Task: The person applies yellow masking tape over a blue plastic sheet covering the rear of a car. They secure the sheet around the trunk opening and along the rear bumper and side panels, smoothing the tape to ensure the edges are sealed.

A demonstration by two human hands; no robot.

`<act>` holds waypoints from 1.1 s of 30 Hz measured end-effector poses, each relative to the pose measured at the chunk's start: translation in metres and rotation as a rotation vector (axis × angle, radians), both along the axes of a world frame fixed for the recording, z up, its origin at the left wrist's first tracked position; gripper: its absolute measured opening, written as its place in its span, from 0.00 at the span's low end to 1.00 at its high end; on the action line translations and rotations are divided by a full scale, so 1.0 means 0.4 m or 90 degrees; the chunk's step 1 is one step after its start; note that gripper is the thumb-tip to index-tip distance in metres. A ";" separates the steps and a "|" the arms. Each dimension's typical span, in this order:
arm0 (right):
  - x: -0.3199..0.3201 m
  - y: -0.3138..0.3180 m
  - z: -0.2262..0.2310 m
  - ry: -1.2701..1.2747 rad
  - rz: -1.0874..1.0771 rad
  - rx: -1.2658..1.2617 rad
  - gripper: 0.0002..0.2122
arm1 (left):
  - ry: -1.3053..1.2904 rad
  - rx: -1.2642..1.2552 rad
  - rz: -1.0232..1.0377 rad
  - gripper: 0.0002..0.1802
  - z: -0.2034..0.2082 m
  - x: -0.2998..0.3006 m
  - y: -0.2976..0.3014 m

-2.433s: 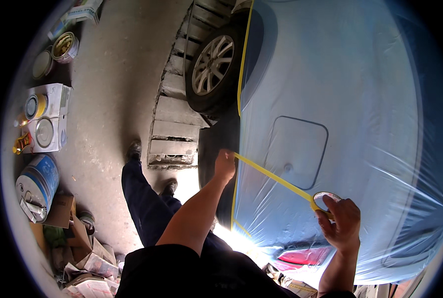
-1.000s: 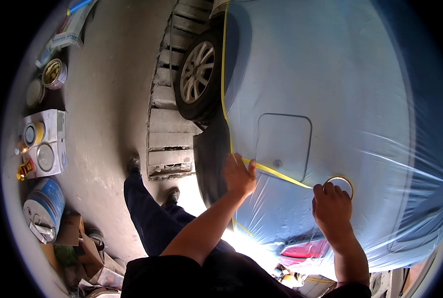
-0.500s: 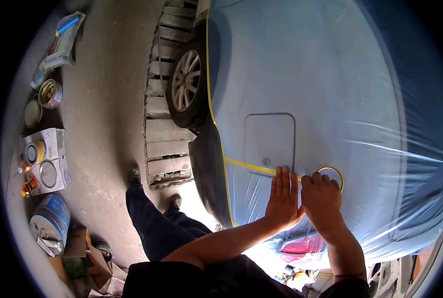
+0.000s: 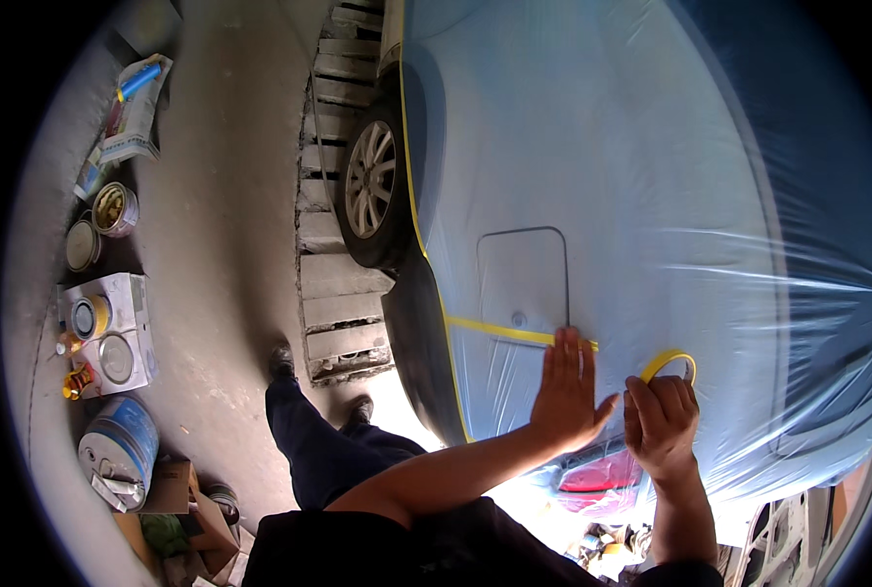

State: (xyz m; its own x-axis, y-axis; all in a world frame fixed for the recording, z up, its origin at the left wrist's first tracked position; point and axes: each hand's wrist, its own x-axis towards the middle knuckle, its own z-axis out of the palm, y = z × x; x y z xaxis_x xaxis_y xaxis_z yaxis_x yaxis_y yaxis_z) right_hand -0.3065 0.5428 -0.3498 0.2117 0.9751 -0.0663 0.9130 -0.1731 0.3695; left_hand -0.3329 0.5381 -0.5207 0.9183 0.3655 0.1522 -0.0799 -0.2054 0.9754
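Note:
A grey-blue car body panel [image 4: 514,176] stands before me, with thin plastic film [image 4: 499,391] over its lower part. Across the bottom of the square fuel door [image 4: 519,269] runs a strip of yellow masking tape [image 4: 499,330]. My left hand [image 4: 565,401] lies flat with fingers stretched out, the fingertips pressing the strip near its right end. To its right, my right hand [image 4: 666,421] is closed on a roll of yellow masking tape [image 4: 668,358]. A gap shows between the strip's end and the roll. Below the hands, a red tail light [image 4: 597,479] shows through film.
The car's wheel [image 4: 370,181] stands beside a slatted floor grate [image 4: 333,279]. Along the left lie an open can [image 4: 115,208], a white box [image 4: 128,318] with lids on it, a blue-white drum [image 4: 123,445] and a cardboard box [image 4: 211,523]. More film [image 4: 817,303] hangs at right.
My right hand has moved right and down with the tape roll, away from my left hand. The strip's end now shows free of the roll. My left hand stays on the strip.

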 end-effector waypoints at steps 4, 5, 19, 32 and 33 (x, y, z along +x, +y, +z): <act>-0.014 -0.076 0.019 0.015 -0.108 0.084 0.08 | -0.086 0.013 -0.008 0.43 0.051 -0.017 -0.024; -0.019 -0.087 0.023 0.024 -0.131 0.113 0.08 | -0.102 0.020 -0.006 0.42 0.046 -0.015 -0.027; -0.046 -0.082 -0.117 0.279 -0.207 0.119 0.20 | -0.245 -0.372 -0.050 0.31 -0.074 -0.156 0.149; 0.066 0.188 -0.327 0.441 -0.364 -0.152 0.29 | 0.042 -0.669 -0.237 0.09 -0.305 -0.063 0.400; 0.072 0.211 -0.344 0.442 -0.356 -0.167 0.29 | 0.062 -0.661 -0.220 0.07 -0.321 -0.059 0.416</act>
